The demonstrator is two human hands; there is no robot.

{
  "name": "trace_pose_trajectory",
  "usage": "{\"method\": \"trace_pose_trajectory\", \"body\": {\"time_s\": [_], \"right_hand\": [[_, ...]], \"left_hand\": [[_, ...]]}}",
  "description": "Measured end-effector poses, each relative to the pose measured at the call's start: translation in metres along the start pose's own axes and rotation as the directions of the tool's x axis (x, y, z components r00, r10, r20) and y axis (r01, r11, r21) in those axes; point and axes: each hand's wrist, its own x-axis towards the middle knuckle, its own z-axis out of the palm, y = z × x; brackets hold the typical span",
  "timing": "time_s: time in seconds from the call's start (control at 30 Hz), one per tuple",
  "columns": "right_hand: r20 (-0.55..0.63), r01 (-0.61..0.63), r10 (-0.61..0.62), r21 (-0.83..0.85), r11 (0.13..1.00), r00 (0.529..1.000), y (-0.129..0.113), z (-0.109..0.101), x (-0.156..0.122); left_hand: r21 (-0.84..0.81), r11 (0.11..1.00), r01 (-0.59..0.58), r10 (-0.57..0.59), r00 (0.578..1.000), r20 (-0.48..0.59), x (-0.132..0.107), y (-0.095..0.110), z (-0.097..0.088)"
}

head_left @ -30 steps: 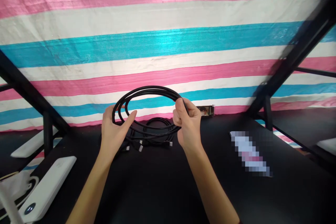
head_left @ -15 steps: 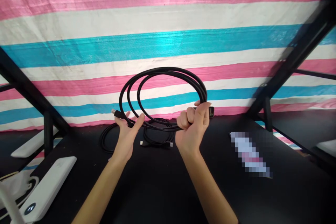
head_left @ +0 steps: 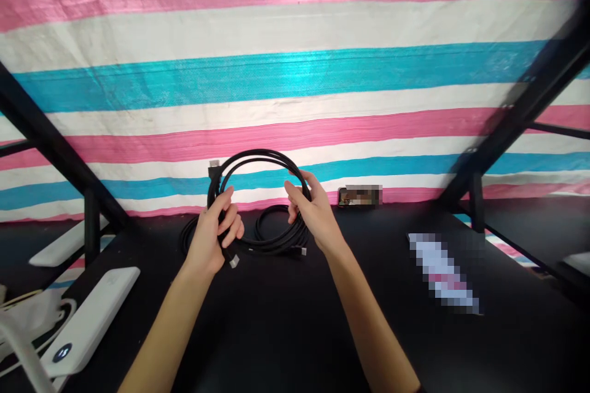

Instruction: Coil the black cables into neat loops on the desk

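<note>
A thick black cable point(head_left: 263, 153) is wound into a round coil of several loops, held upright above the dark table. Around the coil's left side my left hand point(head_left: 212, 230) is closed. One flat metal plug point(head_left: 214, 164) sticks up above that hand, and another plug point(head_left: 233, 261) points down below it. My right hand point(head_left: 318, 212) grips the loops on the right side, thumb in front and fingers partly hidden. Behind the held coil, a second coiled black cable point(head_left: 271, 212) lies on the table, its small plug point(head_left: 303, 251) showing. More dark loops point(head_left: 185, 233) lie behind my left hand.
A phone point(head_left: 357, 196) leans at the table's back against the striped sheet point(head_left: 295, 67). To the right lies a blurred flat item point(head_left: 445, 276). On the left are a white power bank-like device point(head_left: 94, 319) and white cords point(head_left: 69, 313). Black frame bars point(head_left: 507, 104) slant on both sides.
The coil has come lower and become smaller and tighter. My right hand has moved left, uncovering the phone, and my left hand has closed around the loops, with both plugs beside it.
</note>
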Motion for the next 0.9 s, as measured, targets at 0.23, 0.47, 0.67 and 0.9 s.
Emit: {"method": "trace_pose_trajectory", "body": {"time_s": [0.23,0.47,0.67,0.9], "right_hand": [[0.038,0.231,-0.23,-0.303,0.925,0.972,-0.015,-0.003,-0.009],[0.118,0.24,-0.209,-0.492,0.837,0.971,-0.013,-0.007,-0.006],[0.173,-0.02,0.076,-0.306,0.952,0.982,-0.011,-0.009,-0.005],[0.264,-0.092,0.143,-0.194,0.977,0.954,-0.014,-0.008,-0.006]], "left_hand": [[0.332,0.94,0.083,-0.176,0.949,0.262,0.001,0.004,-0.014],[0.3,0.949,0.093,-0.222,0.875,0.429,0.001,0.0,-0.013],[0.314,0.943,0.112,-0.224,0.911,0.346,0.007,0.004,-0.015],[0.35,0.934,0.07,-0.188,0.929,0.317,0.006,0.006,-0.015]]}}
